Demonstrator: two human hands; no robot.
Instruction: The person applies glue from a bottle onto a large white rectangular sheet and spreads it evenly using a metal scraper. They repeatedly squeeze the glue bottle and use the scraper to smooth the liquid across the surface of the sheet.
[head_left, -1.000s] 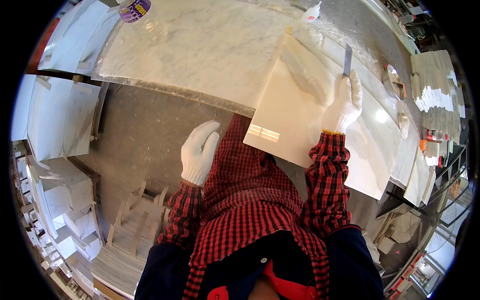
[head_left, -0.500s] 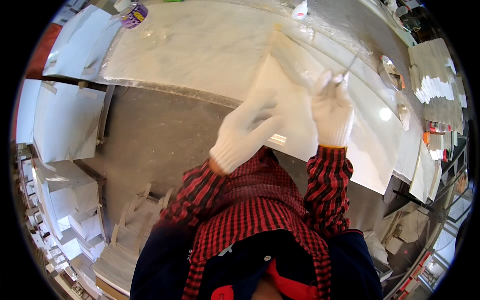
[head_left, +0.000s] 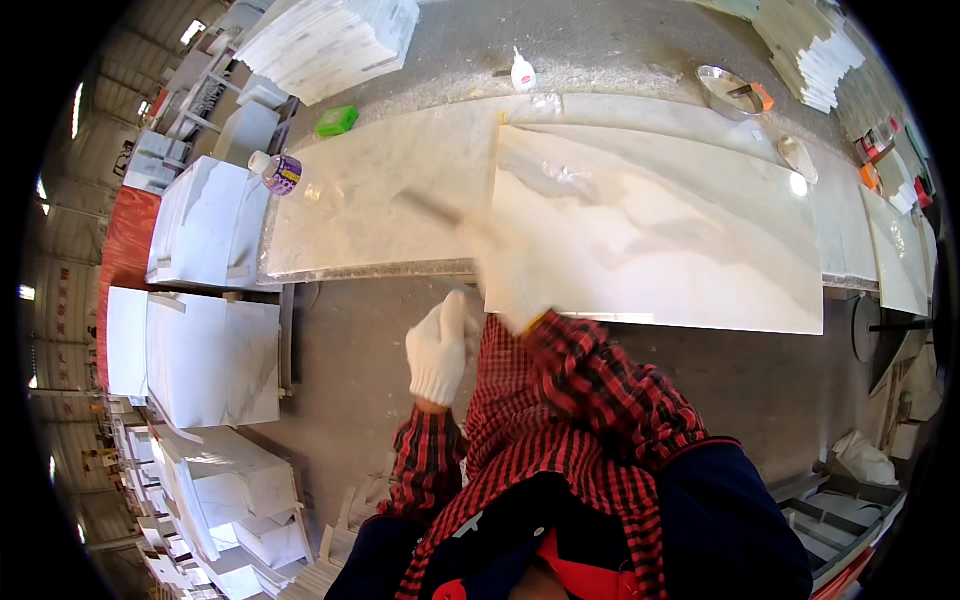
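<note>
My right hand (head_left: 512, 268), in a white knit glove, is closed round a thin, flat grey tool like a scraper blade (head_left: 428, 206). Motion blurs both; the tool points up and left over the stone slab on the bench (head_left: 400, 165). My left hand (head_left: 438, 345), gloved too, hangs in front of the bench edge with its fingers curled in, and I see nothing in it. To the right of my right hand lies a glossy white marble panel with grey veins (head_left: 660, 240), its near edge overhanging the bench.
A purple-labelled bottle (head_left: 278, 172) and a green block (head_left: 337, 121) are at the bench's left. Behind it are a white squeeze bottle (head_left: 523, 72) and a metal bowl (head_left: 728, 95) holding an orange-tipped tool. Stacked white slabs (head_left: 213, 350) stand left; more slabs (head_left: 335, 45) at the back.
The view has turned. My right hand has swung left with the tool, from over the panel to its left edge. My left hand has drawn back from the panel, and its spread fingers have curled.
</note>
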